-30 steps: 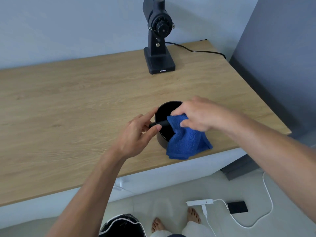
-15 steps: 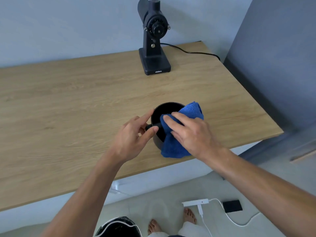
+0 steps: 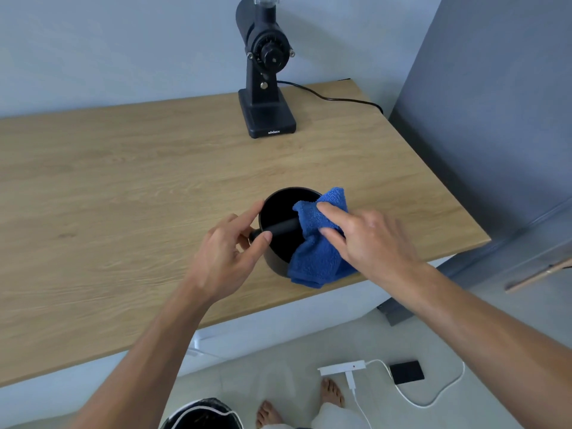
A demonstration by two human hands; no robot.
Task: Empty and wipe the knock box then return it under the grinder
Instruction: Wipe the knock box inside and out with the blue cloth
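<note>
The black round knock box (image 3: 276, 209) stands upright on the wooden counter (image 3: 123, 187), near its front edge. My left hand (image 3: 229, 252) grips its left rim and the end of its black knock bar. A blue cloth (image 3: 318, 243) drapes over the box's right rim, partly inside it. My right hand (image 3: 368, 239) presses on the cloth with the fingers stretched out. The black coffee grinder (image 3: 266, 75) stands at the back of the counter, well away from the box.
A black power cord (image 3: 334, 99) runs from the grinder to the right. A grey cabinet (image 3: 495, 119) borders the counter's right side. On the floor below are a bin with a black liner (image 3: 201, 413), a white power strip (image 3: 342, 366) and a black phone (image 3: 406, 371).
My right hand shifted from the box's far side to its near right side, dragging the blue cloth round the rim. My left hand stayed on the box. The view moved closer.
</note>
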